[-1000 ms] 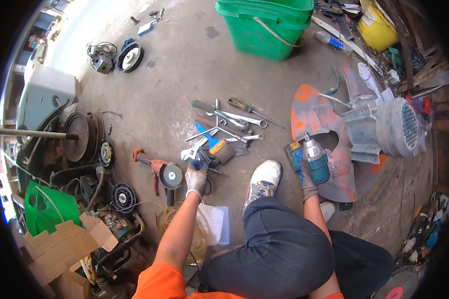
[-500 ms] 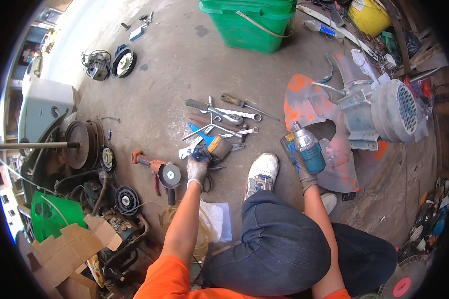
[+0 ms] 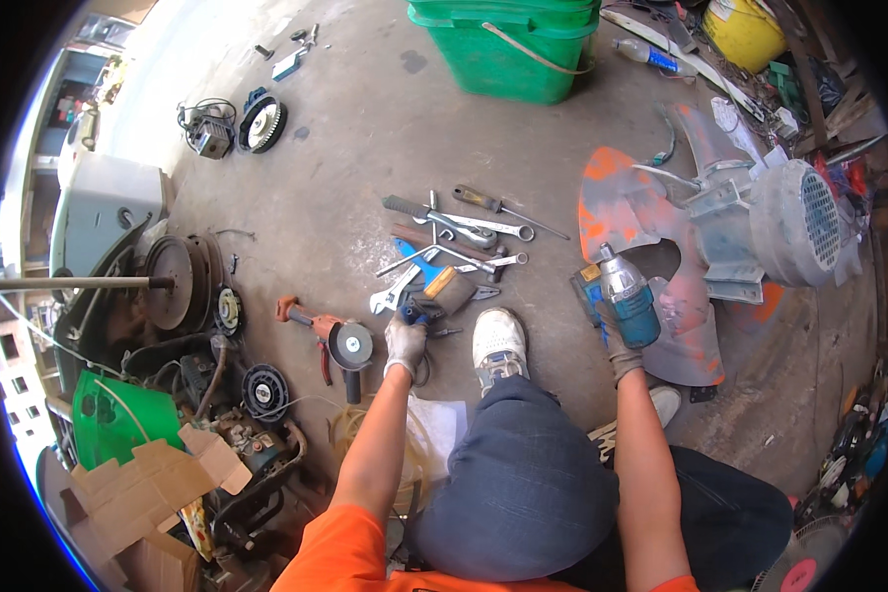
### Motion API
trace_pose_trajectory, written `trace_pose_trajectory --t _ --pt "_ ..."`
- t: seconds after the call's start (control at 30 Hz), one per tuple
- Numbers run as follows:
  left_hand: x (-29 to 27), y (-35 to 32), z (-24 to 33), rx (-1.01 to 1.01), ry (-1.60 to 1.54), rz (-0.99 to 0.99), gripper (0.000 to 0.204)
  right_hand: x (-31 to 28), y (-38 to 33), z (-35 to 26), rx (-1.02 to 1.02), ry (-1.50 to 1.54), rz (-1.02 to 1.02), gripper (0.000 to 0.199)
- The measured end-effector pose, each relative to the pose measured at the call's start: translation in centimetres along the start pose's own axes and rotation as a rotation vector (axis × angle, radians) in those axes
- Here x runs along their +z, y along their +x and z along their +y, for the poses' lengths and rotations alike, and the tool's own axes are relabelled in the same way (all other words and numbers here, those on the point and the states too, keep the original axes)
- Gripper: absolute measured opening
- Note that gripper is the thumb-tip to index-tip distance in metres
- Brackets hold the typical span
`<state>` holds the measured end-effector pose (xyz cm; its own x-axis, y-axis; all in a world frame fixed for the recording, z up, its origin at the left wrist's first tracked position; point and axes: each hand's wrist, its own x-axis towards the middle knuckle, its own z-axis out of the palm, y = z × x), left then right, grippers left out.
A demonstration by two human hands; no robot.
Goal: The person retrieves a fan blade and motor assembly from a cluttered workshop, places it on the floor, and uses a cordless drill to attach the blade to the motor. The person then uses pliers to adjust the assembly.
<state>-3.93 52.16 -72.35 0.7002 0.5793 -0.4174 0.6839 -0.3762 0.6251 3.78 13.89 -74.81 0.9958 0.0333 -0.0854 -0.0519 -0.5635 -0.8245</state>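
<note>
My gloved right hand (image 3: pixel 618 347) is closed round the handle of a teal and silver cordless impact wrench (image 3: pixel 629 296), held up beside the fan blades. My gloved left hand (image 3: pixel 404 341) is closed at the near edge of a tool pile, on a dark blue-black thing I cannot make out. Right beyond it lie an adjustable wrench (image 3: pixel 393 293) and a wide paintbrush (image 3: pixel 449 290) with a blue handle. Farther back are a ratchet (image 3: pixel 442 220), a combination wrench (image 3: pixel 493 226) and a screwdriver (image 3: pixel 508 210). An orange angle grinder (image 3: pixel 333 338) rests left of my left hand.
A large fan with a motor (image 3: pixel 794 227) takes up the right side. Green buckets (image 3: pixel 503 54) stand at the back. Machine parts, a pulley wheel (image 3: pixel 171 284) and torn cardboard (image 3: pixel 158 483) crowd the left. My shoe (image 3: pixel 499 340) is between my hands.
The whole view has shifted, so the floor things appear slightly farther right. My bent knee has swung a little left. Both hands keep their grips, near the same things.
</note>
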Motion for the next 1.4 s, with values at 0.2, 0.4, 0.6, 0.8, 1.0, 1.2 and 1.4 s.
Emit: trace_pose_trajectory --t 0.2,0.4,0.6,0.8,1.0,1.2,1.4 --pt "0.6 -2.1 1.8 0.061 0.2 0.001 0.035 0.3 -0.6 6.0 -0.039 -0.052 -0.018 0.027" --pt "0.0 -2.9 -1.2 0.038 0.029 0.015 0.04 -0.1 -0.6 -0.2 0.096 0.079 -0.065 0.03" --pt "-0.4 -2.2 -0.7 0.044 -0.024 0.03 0.031 0.7 -1.0 6.0 0.074 0.36 -0.025 0.035" --pt "0.4 -1.8 2.1 -0.094 0.079 -0.068 0.034 -0.7 0.0 2.1 0.097 0.111 -0.061 0.042" --pt "1.8 -2.0 0.0 0.009 0.146 0.095 0.03 -0.9 0.5 -1.1 0.004 -0.087 -0.057 0.045" --pt "-0.7 -2.2 -0.5 -0.004 -0.087 0.03 0.021 -0.7 0.5 -1.7 -0.028 -0.005 -0.038 0.043" --pt "-4.7 -1.5 7.4 0.061 -0.556 -0.004 0.015 -1.6 1.1 -4.5 0.099 0.054 -0.137 0.043"
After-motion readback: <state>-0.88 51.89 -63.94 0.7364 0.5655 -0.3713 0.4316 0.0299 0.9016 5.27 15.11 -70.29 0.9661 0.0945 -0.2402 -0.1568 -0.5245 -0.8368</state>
